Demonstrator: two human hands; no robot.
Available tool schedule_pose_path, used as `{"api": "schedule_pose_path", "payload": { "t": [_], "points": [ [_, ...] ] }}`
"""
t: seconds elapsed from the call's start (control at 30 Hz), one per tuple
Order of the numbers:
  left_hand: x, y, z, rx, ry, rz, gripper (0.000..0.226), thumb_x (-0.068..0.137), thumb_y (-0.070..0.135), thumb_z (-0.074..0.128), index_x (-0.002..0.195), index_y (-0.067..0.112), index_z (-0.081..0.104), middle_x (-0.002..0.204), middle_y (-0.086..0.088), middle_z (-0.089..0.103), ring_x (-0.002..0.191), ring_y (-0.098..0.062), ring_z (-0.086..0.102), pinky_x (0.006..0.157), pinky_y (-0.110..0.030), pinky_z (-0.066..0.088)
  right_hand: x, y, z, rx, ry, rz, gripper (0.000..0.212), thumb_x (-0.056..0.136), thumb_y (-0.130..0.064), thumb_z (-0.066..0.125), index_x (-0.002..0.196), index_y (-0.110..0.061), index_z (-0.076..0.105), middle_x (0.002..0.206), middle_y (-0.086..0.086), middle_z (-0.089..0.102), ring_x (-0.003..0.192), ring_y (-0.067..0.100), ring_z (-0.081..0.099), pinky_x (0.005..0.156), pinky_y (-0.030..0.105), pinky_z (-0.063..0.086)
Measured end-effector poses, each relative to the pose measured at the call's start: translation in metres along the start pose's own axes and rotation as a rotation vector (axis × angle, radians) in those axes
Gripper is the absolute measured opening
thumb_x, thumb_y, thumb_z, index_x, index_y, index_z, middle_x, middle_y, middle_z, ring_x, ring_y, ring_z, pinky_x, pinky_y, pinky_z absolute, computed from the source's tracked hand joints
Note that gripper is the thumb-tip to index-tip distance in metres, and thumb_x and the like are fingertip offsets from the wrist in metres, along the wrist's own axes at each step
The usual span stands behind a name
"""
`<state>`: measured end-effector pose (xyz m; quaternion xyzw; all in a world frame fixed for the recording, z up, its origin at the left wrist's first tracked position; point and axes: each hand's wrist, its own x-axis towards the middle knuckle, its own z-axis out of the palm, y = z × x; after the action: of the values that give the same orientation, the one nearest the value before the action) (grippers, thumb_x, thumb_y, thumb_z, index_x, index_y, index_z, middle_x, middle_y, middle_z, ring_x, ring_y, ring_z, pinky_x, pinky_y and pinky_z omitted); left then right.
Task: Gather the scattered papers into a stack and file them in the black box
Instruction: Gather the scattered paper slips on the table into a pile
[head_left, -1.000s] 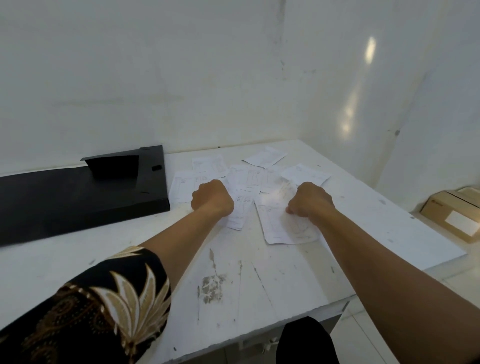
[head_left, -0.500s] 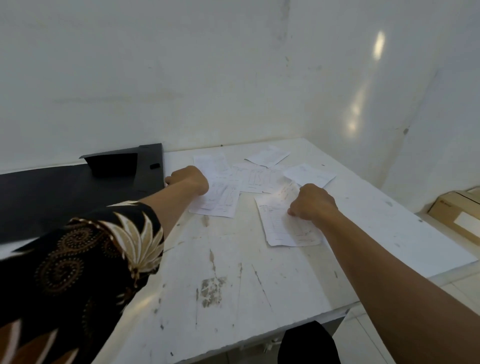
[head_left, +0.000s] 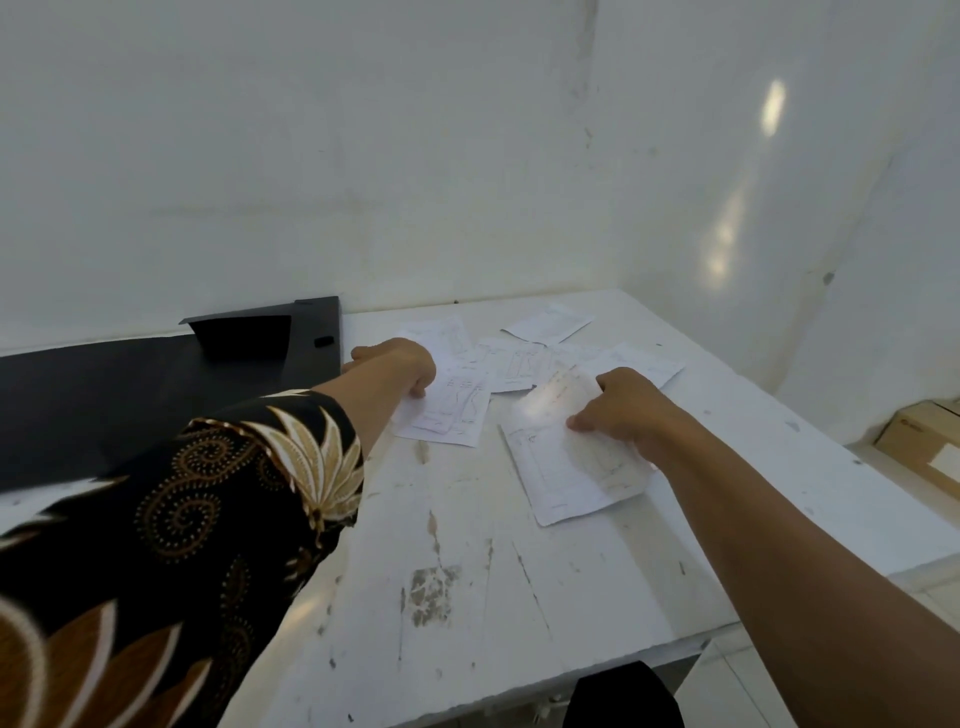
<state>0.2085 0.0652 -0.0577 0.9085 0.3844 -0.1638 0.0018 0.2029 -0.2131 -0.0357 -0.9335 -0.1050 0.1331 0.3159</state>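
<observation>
Several printed white papers lie scattered on the white table (head_left: 467, 571). My left hand (head_left: 402, 364) is curled on the top edge of a sheet (head_left: 452, 415) beside the black box (head_left: 156, 384). My right hand (head_left: 623, 405) pinches the top of a nearer sheet (head_left: 566, 467), whose upper part curls up off the table. More papers (head_left: 519, 361) overlap behind both hands, one (head_left: 548, 323) lying farthest back near the wall. The black box lies flat and open at the left, with a raised flap (head_left: 244, 335).
White walls close the table's far side and right side. A cardboard box (head_left: 922, 441) sits on the floor to the right. The table front edge runs close to me, with a dark shape (head_left: 623, 696) below it. Scuffed paint marks the near tabletop.
My left hand moved left from the middle papers to the sheet beside the black box. My right hand stayed on the near sheet and lifted its top edge.
</observation>
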Motion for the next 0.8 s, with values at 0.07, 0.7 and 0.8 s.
{"api": "schedule_pose_path", "payload": {
  "t": [0.07,0.7,0.8],
  "points": [
    [-0.027,-0.004,-0.006,0.012,0.031,0.026,0.012,0.085,0.023,0.059,0.088,0.012,0.057,0.096,-0.009,0.057,0.079,-0.030,0.046,0.066,-0.036,0.030,-0.005,-0.005,-0.007,0.103,-0.016,-0.039,0.043,0.080,-0.020,0.078,0.119,-0.007,0.065,0.113,0.011,0.069,0.099,0.030,0.066,0.085,0.042,0.055],
    [-0.087,-0.056,-0.063,-0.735,0.166,0.304,0.088,0.083,0.008,0.077,0.153,0.009,0.024,0.139,-0.018,0.049,0.116,-0.034,0.055,0.082,-0.035,0.049,0.017,-0.008,-0.013,0.543,0.250,-0.015,0.034,0.082,-0.014,0.073,0.115,-0.010,0.066,0.113,0.009,0.069,0.101,0.030,0.066,0.091,0.046,0.055],
    [-0.093,-0.058,-0.068,-1.066,-0.020,0.340,0.085,0.081,0.002,0.079,0.150,0.006,0.030,0.132,-0.015,0.053,0.119,-0.035,0.057,0.099,-0.043,0.051,0.021,-0.004,-0.010,0.556,0.355,0.013,0.031,0.083,-0.018,0.071,0.112,-0.014,0.062,0.112,0.006,0.067,0.101,0.029,0.064,0.090,0.046,0.055]
  ]
}}
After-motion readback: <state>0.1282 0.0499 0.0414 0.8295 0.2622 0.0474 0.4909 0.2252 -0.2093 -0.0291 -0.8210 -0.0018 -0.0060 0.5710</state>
